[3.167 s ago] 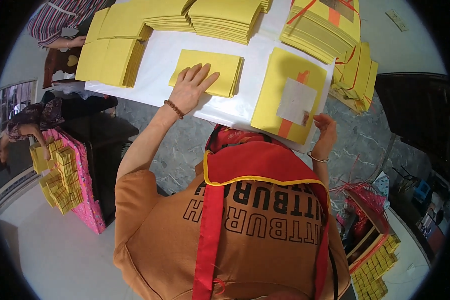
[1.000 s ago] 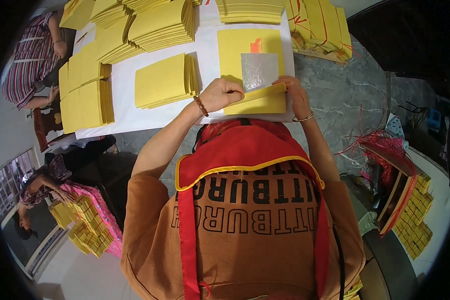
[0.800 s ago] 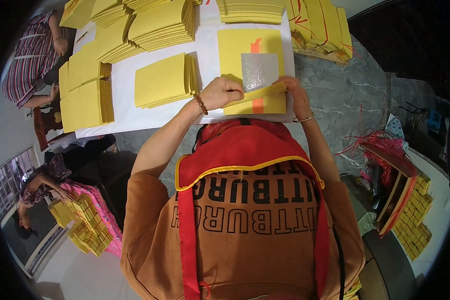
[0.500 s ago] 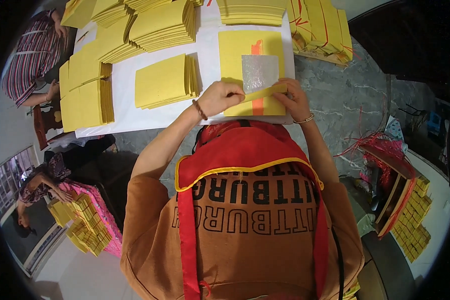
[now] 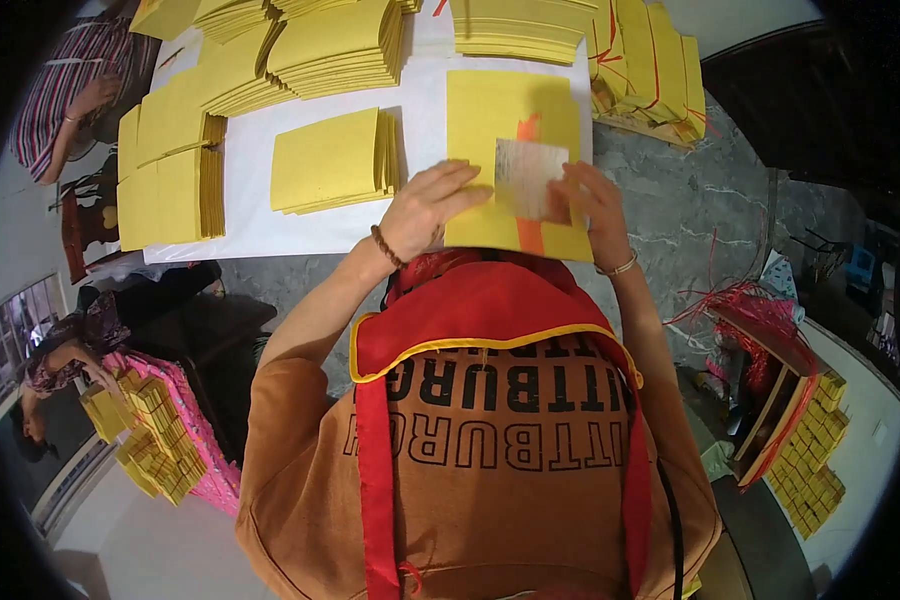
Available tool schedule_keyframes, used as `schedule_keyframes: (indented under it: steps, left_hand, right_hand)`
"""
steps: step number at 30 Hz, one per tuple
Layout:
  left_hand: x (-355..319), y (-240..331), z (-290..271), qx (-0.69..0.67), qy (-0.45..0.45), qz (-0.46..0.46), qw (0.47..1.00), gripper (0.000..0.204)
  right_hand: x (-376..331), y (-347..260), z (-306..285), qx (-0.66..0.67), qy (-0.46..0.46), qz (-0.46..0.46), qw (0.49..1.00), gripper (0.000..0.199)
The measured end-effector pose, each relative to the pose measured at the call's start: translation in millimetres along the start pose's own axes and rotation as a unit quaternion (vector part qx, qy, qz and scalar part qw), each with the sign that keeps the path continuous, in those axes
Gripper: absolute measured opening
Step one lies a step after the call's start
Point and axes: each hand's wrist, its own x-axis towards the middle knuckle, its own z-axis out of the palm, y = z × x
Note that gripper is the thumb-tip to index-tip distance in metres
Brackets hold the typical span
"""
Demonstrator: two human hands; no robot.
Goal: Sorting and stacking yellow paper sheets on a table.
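A yellow paper sheet (image 5: pixel 470 110) lies at the front right of the white-covered table, bearing an orange strip (image 5: pixel 531 237) and a silvery square (image 5: pixel 520 165). My left hand (image 5: pixel 430 205) is at the sheet's left side, fingers stretched and thumb apart, holding nothing visible. Across from it, my right hand (image 5: pixel 600 210) is open over the right side, its fingers reaching to the square's edge; the thumb area is blurred. Left of my left hand sits a small stack of folded yellow paper (image 5: pixel 330 160).
More yellow stacks stand on the table's left (image 5: pixel 170 190), at the back (image 5: pixel 335 45) and beyond the sheet (image 5: pixel 520 28). Bundles tied with red string (image 5: pixel 650 60) are at the far right. A person in stripes (image 5: pixel 80 90) is at the left; another person's arm (image 5: pixel 70 355) shows lower left.
The narrow folded flap between my hands is gone and the sheet now lies flat. Both hands have let go and opened. The silvery square sits slightly nearer to me.
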Motion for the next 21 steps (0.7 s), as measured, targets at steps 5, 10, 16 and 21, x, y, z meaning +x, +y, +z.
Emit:
schedule_keyframes:
  steps: [5, 10, 16, 21]
  left_hand:
    - [-22, 12, 4, -0.048, -0.036, -0.034, 0.998, 0.033]
    - [-5, 18, 3, -0.122, -0.03, -0.256, 0.959, 0.018]
    - [12, -5, 19, -0.202, -0.024, -0.38, 0.902, 0.033]
    - [23, -5, 19, -0.23, -0.016, -0.447, 0.864, 0.031]
  right_hand:
    - [-14, -8, -8, 0.031, -0.133, -0.04, 0.99, 0.024]
    - [-11, -10, 0, 0.095, -0.163, 0.148, 0.971, 0.023]
    - [0, 2, 27, 0.313, -0.017, 0.287, 0.905, 0.045]
    - [3, 3, 31, 0.289, -0.004, 0.332, 0.898, 0.061]
